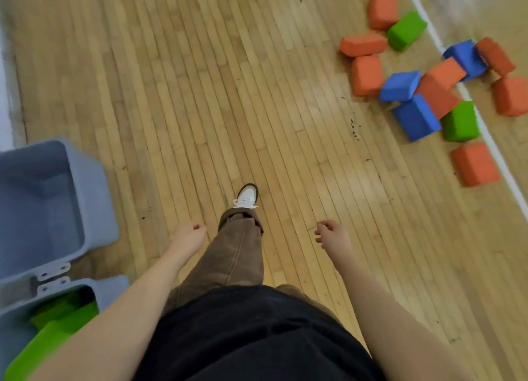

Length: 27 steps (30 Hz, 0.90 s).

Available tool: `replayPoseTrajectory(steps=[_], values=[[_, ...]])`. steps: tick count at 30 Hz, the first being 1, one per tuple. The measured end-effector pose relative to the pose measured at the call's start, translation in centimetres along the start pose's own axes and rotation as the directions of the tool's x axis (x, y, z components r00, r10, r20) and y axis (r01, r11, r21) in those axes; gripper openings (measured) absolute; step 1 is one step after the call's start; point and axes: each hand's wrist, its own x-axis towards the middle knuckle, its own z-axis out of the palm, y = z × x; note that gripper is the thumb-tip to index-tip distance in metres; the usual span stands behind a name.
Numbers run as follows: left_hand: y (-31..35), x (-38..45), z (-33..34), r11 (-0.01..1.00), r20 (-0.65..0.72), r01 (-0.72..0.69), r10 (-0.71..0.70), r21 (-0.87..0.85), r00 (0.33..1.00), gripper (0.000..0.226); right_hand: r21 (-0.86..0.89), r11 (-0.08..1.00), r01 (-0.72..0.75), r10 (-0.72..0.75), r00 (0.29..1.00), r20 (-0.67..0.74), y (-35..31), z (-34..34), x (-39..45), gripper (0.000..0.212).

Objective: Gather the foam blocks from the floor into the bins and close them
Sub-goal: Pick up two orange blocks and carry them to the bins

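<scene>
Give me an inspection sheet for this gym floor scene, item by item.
Surface: wooden floor with a white line.
Job's things: orange, blue and green blocks scattered at upper right; grey bin open, inside looks bare; second bin holds green blocks.
Clutter: nothing seen.
Hands: left hand and right hand loosely curled, holding nothing.
Cables: nothing seen.
Surroundings: pale strip along the left edge; what it is, cannot tell.
</scene>
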Motion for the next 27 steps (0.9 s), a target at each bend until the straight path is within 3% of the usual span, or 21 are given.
replayPoseTrajectory(steps=[5,9,17,22,27], values=[[12.4,6.5,-3.3,0.99,0.037,-0.083,0.079,0.117,0.996,0.033,0.029,0.997,-0.07,0.071,0.997,-0.038,-8.4,-2.5,6.9,0.025],[24.3,10.9,-4.5,0.956,0.1,-0.211,0.195,0.202,0.976,0.03,0.164,0.971,-0.172,0.192,0.974,-0.116,-12.4,-5.9,10.5,0.022],[48.1,14.8,4.3,0.77,0.334,-0.494,0.379,0.403,0.863,0.021,0.483,0.796,-0.365,0.495,0.851,-0.173,-14.5,-15.3,19.6,0.018],[60.7,15.7,10.8,0.722,0.409,-0.558,0.401,0.41,0.819,0.023,0.519,0.787,-0.334,0.493,0.847,-0.202,-16.7,-23.7,27.8,0.024],[71.1,17.3,14.2,0.698,0.387,-0.572,0.43,0.43,0.816,0.031,0.371,0.891,-0.261,0.362,0.902,-0.235,-22.5,-33.2,35.9,0.025]])
